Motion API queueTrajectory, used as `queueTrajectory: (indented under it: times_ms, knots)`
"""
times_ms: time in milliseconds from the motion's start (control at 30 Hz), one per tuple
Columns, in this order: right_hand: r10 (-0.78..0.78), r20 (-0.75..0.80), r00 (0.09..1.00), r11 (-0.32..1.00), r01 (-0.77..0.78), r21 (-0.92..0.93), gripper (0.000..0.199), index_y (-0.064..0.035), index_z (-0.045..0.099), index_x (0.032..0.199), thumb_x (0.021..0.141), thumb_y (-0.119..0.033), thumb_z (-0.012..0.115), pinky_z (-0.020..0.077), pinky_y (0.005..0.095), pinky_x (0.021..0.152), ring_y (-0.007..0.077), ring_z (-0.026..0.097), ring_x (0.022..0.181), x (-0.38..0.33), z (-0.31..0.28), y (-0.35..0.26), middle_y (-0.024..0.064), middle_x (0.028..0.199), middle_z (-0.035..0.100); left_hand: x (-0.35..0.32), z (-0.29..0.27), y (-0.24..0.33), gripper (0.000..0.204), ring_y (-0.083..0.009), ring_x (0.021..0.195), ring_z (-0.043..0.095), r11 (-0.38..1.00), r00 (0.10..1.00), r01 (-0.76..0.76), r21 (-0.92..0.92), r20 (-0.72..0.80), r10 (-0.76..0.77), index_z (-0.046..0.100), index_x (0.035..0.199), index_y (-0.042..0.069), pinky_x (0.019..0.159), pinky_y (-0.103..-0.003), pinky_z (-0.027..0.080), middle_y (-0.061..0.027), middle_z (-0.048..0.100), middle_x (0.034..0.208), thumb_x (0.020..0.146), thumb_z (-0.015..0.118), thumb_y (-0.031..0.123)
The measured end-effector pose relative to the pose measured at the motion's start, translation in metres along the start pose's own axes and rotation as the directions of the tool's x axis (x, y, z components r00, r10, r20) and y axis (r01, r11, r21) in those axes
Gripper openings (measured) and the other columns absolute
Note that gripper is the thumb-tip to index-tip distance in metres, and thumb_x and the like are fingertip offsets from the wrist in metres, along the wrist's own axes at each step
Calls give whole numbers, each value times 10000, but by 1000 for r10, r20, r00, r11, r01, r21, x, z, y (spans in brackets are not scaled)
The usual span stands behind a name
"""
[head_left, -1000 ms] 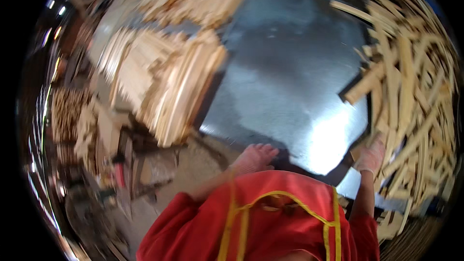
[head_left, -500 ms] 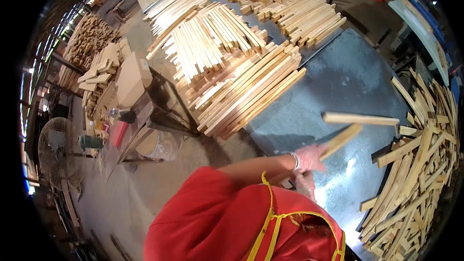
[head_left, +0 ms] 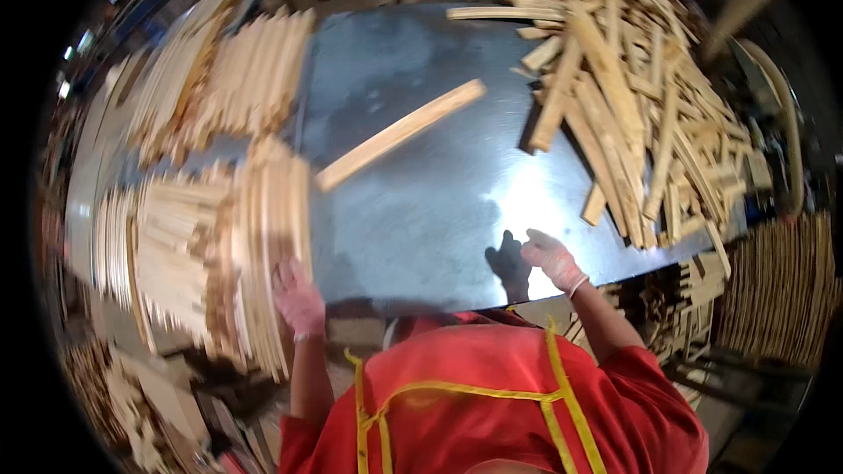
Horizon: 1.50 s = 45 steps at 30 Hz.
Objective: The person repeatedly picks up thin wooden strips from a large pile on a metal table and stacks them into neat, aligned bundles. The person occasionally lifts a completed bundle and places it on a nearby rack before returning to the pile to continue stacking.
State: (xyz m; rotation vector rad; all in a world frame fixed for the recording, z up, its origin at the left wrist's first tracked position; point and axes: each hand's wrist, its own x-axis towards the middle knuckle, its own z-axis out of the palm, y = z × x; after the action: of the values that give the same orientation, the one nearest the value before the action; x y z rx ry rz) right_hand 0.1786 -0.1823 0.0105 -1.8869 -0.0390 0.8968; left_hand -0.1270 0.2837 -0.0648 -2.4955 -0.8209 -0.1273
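Observation:
My left hand (head_left: pixel 299 297), in a pale pinkish glove, is at the near right edge of a row of wooden strips (head_left: pixel 252 237). Its fingers are curled over a wooden strip at that edge; motion blur softens them. Over the bare metal tabletop (head_left: pixel 413 237), my right hand (head_left: pixel 553 259), gloved alike, has its fingers loosely bent and apart, holding nothing. Its dark shadow falls just left of it. A single wooden strip (head_left: pixel 399 133) lies slantwise on the tabletop, beyond both hands and touched by neither.
A jumbled heap of wooden strips (head_left: pixel 615 114) covers the table's right side. More aligned strips (head_left: pixel 250 75) lie at the far left. Stacked slats (head_left: pixel 777 290) stand beyond the right edge, and a pile of wood pieces (head_left: pixel 132 404) is at the lower left.
My view has swung round to the right. Earlier my hands were close together with a strip gripped; now they are apart, the left at the row and the right empty above the tabletop.

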Motion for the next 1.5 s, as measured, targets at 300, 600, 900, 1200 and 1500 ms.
queueTrajectory:
  times_ms: [300, 600, 900, 1200, 1500]
  knots:
    - [-136, -698, 703, 885, -231, -404, 912, 67, 399, 1578, 917, -448, 758, 415, 415, 1196, 405, 536, 1424, 101, -257, -46, 292, 1536, 537, 169, -87, 110, 757, -389, 1436, 441, 916, 976, -203, -347, 3, 217, 523, 1482, 82, 1155, -548, 385, -138, 495, 1514, 810, 806, 285]
    - [9, -604, 797, 838, -336, -430, 1041, 66, 434, 1524, 797, -521, 892, 529, 452, 1042, 428, 650, 1246, 129, -258, -35, 287, 1388, 646, 288, -24, 193, 918, -365, 1299, 562, 842, 908, -70, -535, 317, 276, 453, 1560, 130, 1055, -521, 463, -146, 597, 1375, 802, 839, 477]
    - [-51, -502, 863, 941, 209, 265, 590, 58, 529, 1394, 881, -91, 779, 559, 329, 932, 221, 709, 1054, 124, -61, -13, 170, 1187, 736, 197, -105, 249, 599, -253, 1009, 702, 334, 637, 359, -872, 490, 595, 572, 1466, 54, 947, -399, 565, -131, 723, 1077, 927, 708, 278]
    - [-202, -303, 931, 968, 237, 83, 486, 14, 583, 1370, 910, -68, 716, 569, 345, 865, 208, 683, 970, 61, 72, -49, 119, 1118, 695, 43, -99, 122, 394, -237, 966, 708, -34, 742, 608, -793, 553, 380, 639, 1293, -8, 876, -385, 574, -107, 723, 1081, 955, 610, 193]
    - [-196, -94, 976, 977, 186, -101, 396, 2, 627, 1280, 921, -132, 728, 567, 389, 842, 244, 700, 933, 72, 212, -19, 157, 1051, 731, -10, -66, -5, 609, -318, 1162, 588, 939, 978, 101, -329, 205, -33, 541, 1441, 133, 941, -513, 505, -98, 574, 1298, 863, 699, 239]
